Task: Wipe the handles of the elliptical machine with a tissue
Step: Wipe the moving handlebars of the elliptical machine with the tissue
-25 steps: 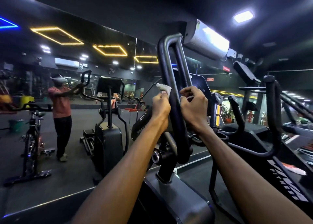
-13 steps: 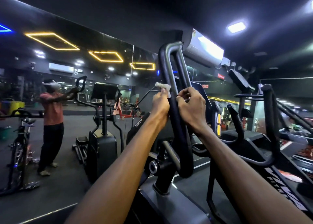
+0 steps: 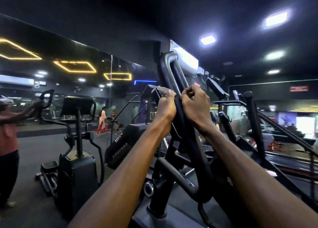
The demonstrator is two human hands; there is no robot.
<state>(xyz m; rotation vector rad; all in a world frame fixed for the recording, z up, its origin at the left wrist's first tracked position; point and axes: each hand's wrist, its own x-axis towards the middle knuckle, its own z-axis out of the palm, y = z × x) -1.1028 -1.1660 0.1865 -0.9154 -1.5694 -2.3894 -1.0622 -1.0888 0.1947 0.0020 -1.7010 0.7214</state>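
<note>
So we have two hands on one looped handle (image 3: 173, 83) of the near elliptical: left hand (image 3: 166, 109) fingers closed on one tissue (image 3: 164, 91), bunched against the bar's left side for wiping; right hand (image 3: 195, 107) fingers curled round the bar, likely steadying it. Second elliptical's handle (image 3: 250, 117) stands right, untouched.

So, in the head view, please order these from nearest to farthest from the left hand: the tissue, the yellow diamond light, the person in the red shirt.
1. The tissue, held in the left hand itself, against the handle.
2. The yellow diamond light, up and to the left in the mirror.
3. The person in the red shirt, at the far left edge.
</note>
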